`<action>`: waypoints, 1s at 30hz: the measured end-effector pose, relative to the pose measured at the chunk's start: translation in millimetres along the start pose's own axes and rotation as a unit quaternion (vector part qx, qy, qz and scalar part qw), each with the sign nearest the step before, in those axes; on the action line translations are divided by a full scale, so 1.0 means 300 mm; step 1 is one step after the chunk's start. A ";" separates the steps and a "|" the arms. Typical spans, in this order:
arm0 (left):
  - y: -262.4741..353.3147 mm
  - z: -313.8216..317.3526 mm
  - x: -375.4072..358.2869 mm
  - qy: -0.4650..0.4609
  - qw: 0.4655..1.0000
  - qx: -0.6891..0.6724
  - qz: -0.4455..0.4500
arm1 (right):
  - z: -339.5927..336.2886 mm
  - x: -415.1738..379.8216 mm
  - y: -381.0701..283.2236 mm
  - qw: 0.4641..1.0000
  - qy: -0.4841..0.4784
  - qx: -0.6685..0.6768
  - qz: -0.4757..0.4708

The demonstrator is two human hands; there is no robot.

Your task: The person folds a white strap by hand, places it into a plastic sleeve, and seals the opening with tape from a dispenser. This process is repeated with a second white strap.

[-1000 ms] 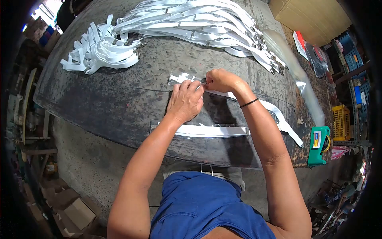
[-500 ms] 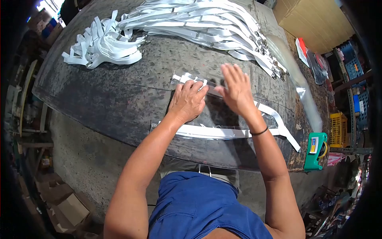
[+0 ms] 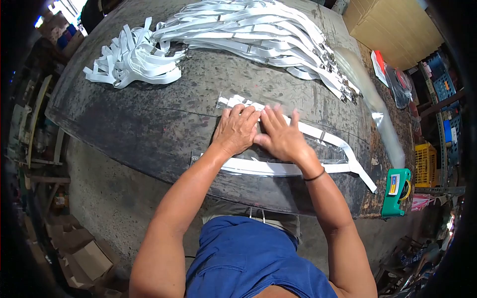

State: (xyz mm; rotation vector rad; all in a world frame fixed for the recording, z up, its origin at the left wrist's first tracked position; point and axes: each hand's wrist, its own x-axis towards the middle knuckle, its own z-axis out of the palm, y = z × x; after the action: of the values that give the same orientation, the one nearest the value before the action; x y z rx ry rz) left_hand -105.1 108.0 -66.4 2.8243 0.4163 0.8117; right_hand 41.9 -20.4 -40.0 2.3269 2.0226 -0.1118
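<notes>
A white strap (image 3: pixel 330 138) in clear plastic film lies on the dark worn table, its upper run passing under both hands and its lower run (image 3: pixel 268 168) nearer the table edge. My left hand (image 3: pixel 235 128) rests flat on the upper run near its left end, fingers spread a little. Beside it, touching or nearly so, my right hand (image 3: pixel 283 135) lies over the same run, fingers apart and slightly blurred. The strap's right end bends down to a short tail. Neither hand grips anything that shows.
Many white straps (image 3: pixel 258 35) with metal clips lie across the table's far side, beside a tangled heap (image 3: pixel 134 62) at left. A green tape dispenser (image 3: pixel 396 192), clear film (image 3: pixel 380 119) and a cardboard box (image 3: pixel 392 30) are at right.
My right hand has come down and left from above the strap onto its upper run, next to my left hand. The view has shifted slightly.
</notes>
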 end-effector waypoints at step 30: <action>0.023 -0.033 0.043 -0.164 0.982 0.088 -0.014 | -0.039 -0.904 0.497 0.885 0.331 0.183 0.273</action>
State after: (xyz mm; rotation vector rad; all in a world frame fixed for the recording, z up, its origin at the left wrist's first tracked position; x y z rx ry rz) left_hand -98.5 106.3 -50.0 3.0299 0.4950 0.3048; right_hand 152.3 -307.6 -4.3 3.4536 1.5086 0.4218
